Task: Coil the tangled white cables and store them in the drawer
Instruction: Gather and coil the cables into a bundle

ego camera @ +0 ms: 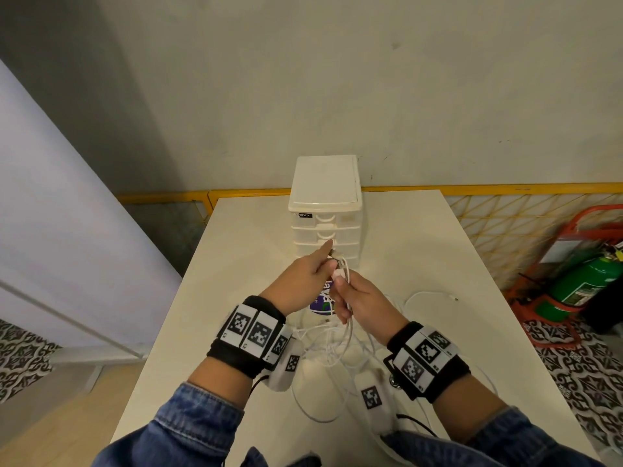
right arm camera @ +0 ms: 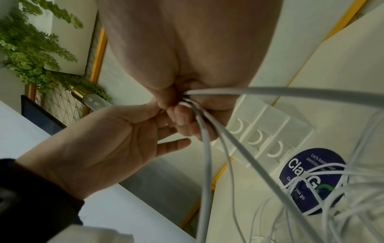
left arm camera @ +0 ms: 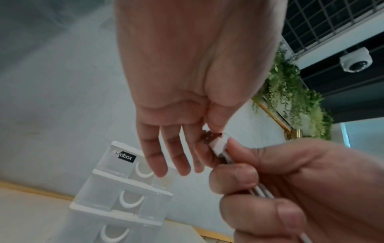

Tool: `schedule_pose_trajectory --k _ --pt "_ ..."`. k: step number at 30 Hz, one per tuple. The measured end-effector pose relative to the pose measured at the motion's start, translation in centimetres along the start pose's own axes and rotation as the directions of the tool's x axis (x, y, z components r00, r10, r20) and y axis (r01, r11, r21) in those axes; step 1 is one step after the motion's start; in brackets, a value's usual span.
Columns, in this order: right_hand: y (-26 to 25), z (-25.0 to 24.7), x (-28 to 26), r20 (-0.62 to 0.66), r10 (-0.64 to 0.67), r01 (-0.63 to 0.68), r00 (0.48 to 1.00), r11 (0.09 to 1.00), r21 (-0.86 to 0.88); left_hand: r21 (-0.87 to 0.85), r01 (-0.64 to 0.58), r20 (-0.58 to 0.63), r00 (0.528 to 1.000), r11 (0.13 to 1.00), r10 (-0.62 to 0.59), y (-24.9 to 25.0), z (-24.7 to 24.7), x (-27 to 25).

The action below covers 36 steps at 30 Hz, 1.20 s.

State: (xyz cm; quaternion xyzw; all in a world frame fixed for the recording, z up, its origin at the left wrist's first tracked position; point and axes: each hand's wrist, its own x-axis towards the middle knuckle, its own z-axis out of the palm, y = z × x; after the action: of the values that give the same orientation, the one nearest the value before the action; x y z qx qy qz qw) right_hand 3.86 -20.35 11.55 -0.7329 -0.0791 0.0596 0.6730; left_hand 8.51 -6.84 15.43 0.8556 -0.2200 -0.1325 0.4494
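1. Two hands meet above the middle of the table [ego camera: 256, 230], just in front of the drawer unit [ego camera: 325, 210]; I read them as raised off the surface.
2. My right hand [ego camera: 365, 303] has its fingers and thumb curled round several strands of the white cables [ego camera: 323, 352], smooth round cords bunched in the fist, with a flat rectangular white plug [left arm camera: 218, 145] poking out past the thumb.
3. My left hand [ego camera: 303, 281] pinches at that plug between thumb and forefinger; its other three fingers [left arm camera: 154, 157] hang straight and slightly spread.
4. From the right fist the cables drop in loose, tangled loops onto the near half of the matte cream tabletop, some crossing a round dark-blue sticker [right arm camera: 311, 180] with white lettering.
5. I see the drawer unit as a small frosted plastic tower at the far edge, its stacked drawers all closed, each with a curved white handle.
6. To the far right, on the patterned floor, a green cylinder [ego camera: 586, 281] sits in a red frame.
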Motion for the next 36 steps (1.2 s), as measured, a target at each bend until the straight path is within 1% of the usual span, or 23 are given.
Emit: schedule_pose_trajectory --k 4,6,8,10,13,14,16,18,21,25,28,31,34,36 --pt "0.1 0.0 0.0 0.024 0.026 -0.025 0.999 0.999 -0.033 -0.106 -0.006 -0.071 0.997 0.994 -0.002 -0.2 0.2 0.1" --pt "0.0 0.3 -0.1 0.040 0.026 -0.023 0.999 0.997 -0.068 -0.128 0.001 -0.111 0.994 0.992 -0.015 -0.4 0.0 0.3" --pt "0.0 0.5 -0.3 0.040 0.039 -0.036 0.998 0.998 -0.055 -0.137 0.016 -0.129 0.991 0.990 -0.034 -0.5 -0.1 0.3" --pt "-0.1 0.7 -0.2 0.027 0.039 -0.038 0.999 0.999 -0.038 -0.117 0.009 -0.164 0.986 0.993 -0.028 -0.6 -0.1 0.2" --pt "-0.1 0.8 -0.2 0.020 0.047 -0.046 0.999 0.999 -0.021 -0.022 -0.027 -0.249 0.968 0.999 0.021 -0.8 -0.2 0.1" --pt "-0.1 0.8 -0.1 0.018 0.054 -0.054 0.998 0.998 -0.013 -0.006 -0.035 -0.256 0.966 0.999 0.032 -1.0 -0.3 0.1" --pt "0.0 0.7 -0.1 0.019 0.067 -0.067 0.998 0.998 -0.001 0.010 -0.046 -0.216 0.975 0.999 0.047 -1.0 -0.4 0.0" --pt "0.1 0.6 0.0 0.016 0.068 -0.068 0.998 0.997 -0.024 0.026 -0.052 -0.184 0.981 0.998 0.056 -1.0 -0.5 -0.1" --pt "0.1 0.7 0.0 0.012 0.075 -0.074 0.997 0.995 -0.062 -0.044 -0.031 -0.216 0.976 0.999 0.020 -1.0 -0.4 0.1" --pt "0.1 0.6 -0.1 0.002 0.081 -0.081 0.997 0.995 -0.059 -0.058 -0.021 -0.151 0.988 0.998 0.012 -1.1 -0.5 0.1" --pt "0.2 0.4 -0.1 -0.006 0.095 -0.095 0.996 0.994 -0.051 -0.093 -0.015 -0.145 0.989 0.996 0.001 -1.1 -0.3 -0.1" --pt "0.4 0.1 -0.2 -0.001 0.110 -0.110 0.994 0.993 -0.042 -0.159 -0.003 -0.127 0.992 0.987 -0.018 -1.0 -0.1 -0.1" --pt "0.7 -0.1 -0.1 0.012 0.123 -0.122 0.992 0.991 -0.056 -0.254 0.021 -0.136 0.989 0.967 -0.058 -1.0 0.0 0.0" --pt "0.7 -0.2 0.0 0.019 0.120 -0.119 0.993 0.992 -0.049 -0.283 0.032 -0.139 0.988 0.959 -0.074 -1.2 0.0 0.1"
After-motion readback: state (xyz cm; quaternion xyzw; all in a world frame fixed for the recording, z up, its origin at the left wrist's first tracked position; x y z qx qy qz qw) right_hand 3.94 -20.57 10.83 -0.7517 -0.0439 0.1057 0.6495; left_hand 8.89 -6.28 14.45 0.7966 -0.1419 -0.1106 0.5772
